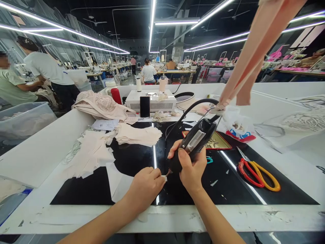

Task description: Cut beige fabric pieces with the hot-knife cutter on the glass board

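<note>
My right hand (pixel 192 166) grips a black corded hand tool (pixel 196 137). The tool hangs from pink fabric strips (pixel 243 57) above, and its nose points down and left. Between the fingers of my left hand (pixel 147 186) is the end of a small white piece (pixel 165 177), held right at the tool's tip. What kind of piece it is I cannot make out. White paper (pixel 118 181) lies on the black mat just beyond my left wrist. A stack of pale cut fabric pieces (pixel 138 135) rests farther up, with more fabric pieces (pixel 92 152) at its left.
Scissors (pixel 259 171) with red and orange handles lie on the mat's right. A red-rimmed tray (pixel 218 141) of small metal parts is behind the tool. At the back stand a phone (pixel 145 106), a white box (pixel 132 100) and lace bra cups (pixel 100 105). People (pixel 49 69) work at left.
</note>
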{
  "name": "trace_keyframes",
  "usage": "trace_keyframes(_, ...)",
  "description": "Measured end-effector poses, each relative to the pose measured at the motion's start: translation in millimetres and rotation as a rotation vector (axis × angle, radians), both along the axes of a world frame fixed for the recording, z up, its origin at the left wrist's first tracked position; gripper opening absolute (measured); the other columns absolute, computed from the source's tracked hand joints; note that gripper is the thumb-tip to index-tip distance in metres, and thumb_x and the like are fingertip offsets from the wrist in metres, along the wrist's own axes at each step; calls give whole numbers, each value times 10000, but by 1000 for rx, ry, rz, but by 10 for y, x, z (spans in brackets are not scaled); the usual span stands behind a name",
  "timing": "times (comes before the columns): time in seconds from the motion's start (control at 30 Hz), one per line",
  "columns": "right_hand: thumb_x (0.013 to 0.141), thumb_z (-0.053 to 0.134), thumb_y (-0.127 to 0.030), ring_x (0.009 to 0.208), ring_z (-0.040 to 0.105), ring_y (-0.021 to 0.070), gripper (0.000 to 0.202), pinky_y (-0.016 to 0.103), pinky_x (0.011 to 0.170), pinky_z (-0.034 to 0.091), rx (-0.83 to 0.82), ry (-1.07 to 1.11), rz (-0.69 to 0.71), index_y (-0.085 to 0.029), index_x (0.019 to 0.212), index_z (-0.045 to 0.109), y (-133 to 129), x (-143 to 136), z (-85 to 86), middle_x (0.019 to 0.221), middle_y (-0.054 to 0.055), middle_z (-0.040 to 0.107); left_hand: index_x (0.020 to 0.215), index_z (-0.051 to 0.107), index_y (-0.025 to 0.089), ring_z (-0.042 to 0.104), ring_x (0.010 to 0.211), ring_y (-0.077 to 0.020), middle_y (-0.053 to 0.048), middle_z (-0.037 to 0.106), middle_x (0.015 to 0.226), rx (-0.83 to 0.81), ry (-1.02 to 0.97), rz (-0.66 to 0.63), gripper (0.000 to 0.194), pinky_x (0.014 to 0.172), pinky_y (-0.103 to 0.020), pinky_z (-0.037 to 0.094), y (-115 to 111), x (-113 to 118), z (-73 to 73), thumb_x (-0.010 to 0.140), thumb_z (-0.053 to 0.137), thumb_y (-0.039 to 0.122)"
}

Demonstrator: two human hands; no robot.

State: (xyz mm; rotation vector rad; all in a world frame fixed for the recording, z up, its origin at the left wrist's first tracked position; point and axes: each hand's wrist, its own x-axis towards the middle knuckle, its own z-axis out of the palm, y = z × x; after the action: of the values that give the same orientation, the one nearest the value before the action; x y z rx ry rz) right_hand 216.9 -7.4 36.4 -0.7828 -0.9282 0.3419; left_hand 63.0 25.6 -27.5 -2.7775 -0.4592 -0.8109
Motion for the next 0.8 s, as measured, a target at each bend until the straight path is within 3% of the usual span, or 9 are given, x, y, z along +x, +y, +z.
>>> trace_keyframes(0.23, 896, 742, -289, 546, 631, 108, 258, 254, 549, 558, -12, -21, 4, -265, 1059, 544, 20, -12, -20, 786, -59, 700, 790, 610, 191, 517, 644, -177, -3, 570, 744, -57, 11, 1, 316, 570, -336, 385, -16, -19, -9, 1078, 498, 126)
trace_keyframes(0.5, 905, 768, -320, 569, 646, 119, 242, 261, 554, 552, -8, -27, 18, -252, 1010, 561, 3, 9, -89, 798, -42, 703, 986, 697, 189, 593, 754, -183, -13, 648, 847, -210, 15, -18, 160, 664, -318, 483, 3, -273, 76, 1063, 566, 138)
trace_keyframes(0.8, 915, 762, -322, 573, 636, 130, 354, 285, 575, 545, -17, -30, 30, -277, 1216, 581, -24, 21, -92, 803, -48, 698, 996, 674, 187, 587, 722, -172, -18, 622, 813, -125, 24, 33, 188, 648, -297, 496, -10, -379, 28, 1047, 532, 75)
